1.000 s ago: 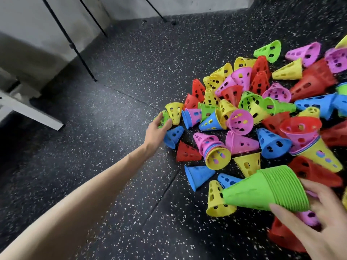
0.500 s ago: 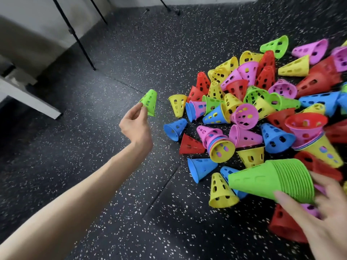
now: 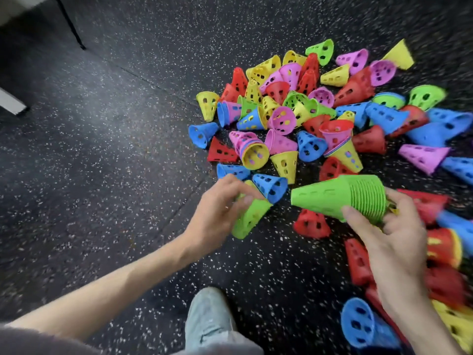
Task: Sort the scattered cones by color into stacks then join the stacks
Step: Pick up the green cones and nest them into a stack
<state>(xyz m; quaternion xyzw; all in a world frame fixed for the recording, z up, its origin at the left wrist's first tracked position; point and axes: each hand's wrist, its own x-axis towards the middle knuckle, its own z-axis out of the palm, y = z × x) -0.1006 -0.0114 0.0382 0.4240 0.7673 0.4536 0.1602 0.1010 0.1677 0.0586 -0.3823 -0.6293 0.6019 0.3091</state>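
The left hand (image 3: pixel 220 203) holds a single lime-green perforated plastic cone (image 3: pixel 249 218), fingers curled over its narrow end, with the wide open rim pointing down and towards the camera. The cone's wall is pierced with small oval holes and looks a little blurred. Just to its right, the right hand (image 3: pixel 391 234) grips a nested stack of lime-green plastic cones (image 3: pixel 340 196) by the wide end, thumb on the near side and fingers wrapped round the far side. The stack lies nearly level, its narrow tip pointing left towards the single cone; the two are near each other but apart. The many rims of the stack show as tight parallel ridges close to the right hand.

Beyond both hands, a scattered pile of perforated plastic cones (image 3: pixel 302 108) in yellow, red, blue, pink and green covers the black speckled rubber floor (image 3: pixel 115 149). Most lie on their sides; a few are nested in mixed colours, such as a pink-and-blue bundle with a yellow cone at its mouth (image 3: pixel 249 149). A blue perforated cone (image 3: pixel 271 187) lies just behind the left hand's fingers, and a red perforated cone (image 3: pixel 311 224) stands on the floor below the green stack. More red, blue and yellow cones crowd the lower right, heavily blurred.

At the bottom edge a pale grey shoe (image 3: pixel 210 316) rests on the floor between the two forearms
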